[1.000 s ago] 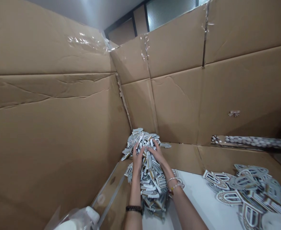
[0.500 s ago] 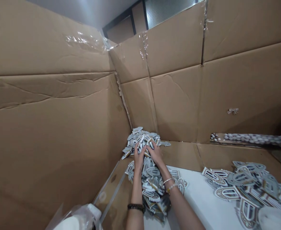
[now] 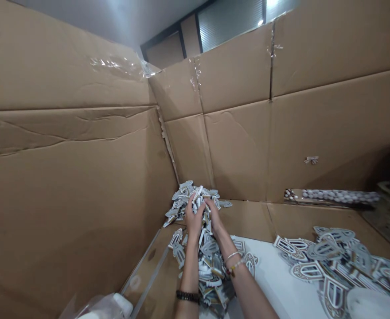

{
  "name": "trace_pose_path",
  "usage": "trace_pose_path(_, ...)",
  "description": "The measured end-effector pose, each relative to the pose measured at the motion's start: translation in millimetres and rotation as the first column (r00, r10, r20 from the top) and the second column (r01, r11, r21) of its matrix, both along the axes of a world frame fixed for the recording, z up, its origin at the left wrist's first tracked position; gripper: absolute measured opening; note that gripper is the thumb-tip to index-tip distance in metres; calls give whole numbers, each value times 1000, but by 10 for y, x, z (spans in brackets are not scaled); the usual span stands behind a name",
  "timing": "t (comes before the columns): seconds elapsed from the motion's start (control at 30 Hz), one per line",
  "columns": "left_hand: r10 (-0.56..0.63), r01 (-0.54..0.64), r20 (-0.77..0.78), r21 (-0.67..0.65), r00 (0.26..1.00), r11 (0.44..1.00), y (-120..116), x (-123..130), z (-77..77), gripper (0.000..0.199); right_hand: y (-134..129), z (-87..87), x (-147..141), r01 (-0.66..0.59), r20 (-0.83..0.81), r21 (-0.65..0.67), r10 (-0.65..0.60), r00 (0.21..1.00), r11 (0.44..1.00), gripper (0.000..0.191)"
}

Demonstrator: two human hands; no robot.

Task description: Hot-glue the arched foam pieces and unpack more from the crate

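Flat grey and white cut-out pieces with arched openings lie in a heap (image 3: 181,195) against the cardboard corner. My left hand (image 3: 194,217), with a dark bracelet at the wrist, is closed around some of these pieces at the heap's front. Close beside it, my right hand (image 3: 214,216), wearing a silver bangle and a beaded bracelet, grips the same bunch from the other side. More pieces (image 3: 211,270) are piled beneath and between my forearms. Which pieces each hand holds singly cannot be made out.
Tall cardboard walls (image 3: 115,186) stand at the left and behind. Another pile of cut-outs (image 3: 334,261) lies on the white surface (image 3: 271,270) at the right. White round items (image 3: 337,195) show in a wall slot. Clear plastic (image 3: 105,308) is at the lower left.
The view has shifted a little, moving the scene left and down. Both hands have drawn closer around a bunch of pieces, and some pieces below them have shifted.
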State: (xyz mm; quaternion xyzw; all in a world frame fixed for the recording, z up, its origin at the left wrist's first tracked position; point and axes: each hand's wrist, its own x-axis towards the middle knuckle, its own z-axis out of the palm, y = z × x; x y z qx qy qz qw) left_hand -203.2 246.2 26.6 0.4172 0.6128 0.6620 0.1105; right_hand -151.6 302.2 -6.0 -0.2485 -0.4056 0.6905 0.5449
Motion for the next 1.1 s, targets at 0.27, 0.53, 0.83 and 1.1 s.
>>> trace_pose_path(0.27, 63, -60, -49, 68, 997, 996, -87, 104, 309, 41, -159, 375, 57, -23, -144, -39, 18, 989, 999, 29)
trace_pose_path(0.53, -10, 25, -84, 182, 996, 983, -264, 329, 795, 41, -411, 1044, 329, -14, -235, -26, 8, 972, 1000, 32)
trace_pose_path(0.83, -76, 90, -83, 184, 994, 979, -354, 573, 1117, 39, -613, 1395, 611, 47, -318, -62, -64, 946, 997, 31)
trace_pose_path(1.1, -214, 225, -70, 321, 974, 920, -520, 1258, 1800, 35, -819, 2032, 1292, 221, -280, 97, -187, 942, 970, 27)
